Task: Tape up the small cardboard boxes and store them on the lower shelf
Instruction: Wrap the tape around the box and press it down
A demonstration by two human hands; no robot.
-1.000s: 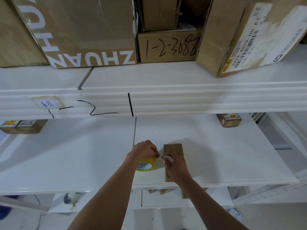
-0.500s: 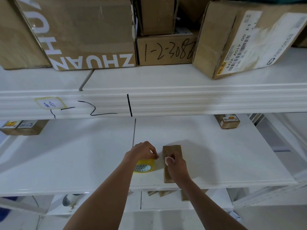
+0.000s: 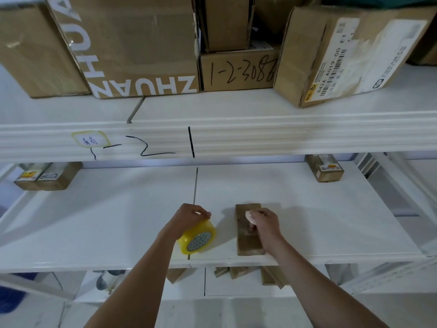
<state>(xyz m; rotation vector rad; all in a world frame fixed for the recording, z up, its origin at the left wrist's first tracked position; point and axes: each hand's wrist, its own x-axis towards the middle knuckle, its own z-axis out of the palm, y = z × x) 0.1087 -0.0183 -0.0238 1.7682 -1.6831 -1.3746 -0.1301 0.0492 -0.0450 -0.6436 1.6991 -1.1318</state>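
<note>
A small flat cardboard box (image 3: pixel 246 242) lies on the white middle shelf (image 3: pixel 118 221) near its front edge. My right hand (image 3: pixel 262 226) rests on top of it, thumb pressed along its upper face. To its left my left hand (image 3: pixel 189 218) grips a yellow roll of tape (image 3: pixel 197 237), held tilted just above the shelf, apart from the box. Below, on the lower shelf (image 3: pixel 236 287), several small cardboard boxes (image 3: pixel 238 273) show under the front edge.
Large cardboard boxes (image 3: pixel 142 48) fill the upper shelf. Small labelled boxes sit at the back of the middle shelf: two on the left (image 3: pixel 45 176), one on the right (image 3: pixel 325 168). A shelf upright (image 3: pixel 387 185) stands at the right.
My left hand has pulled the tape roll leftward and away from the box, opening a gap between them. My right hand stays on the box.
</note>
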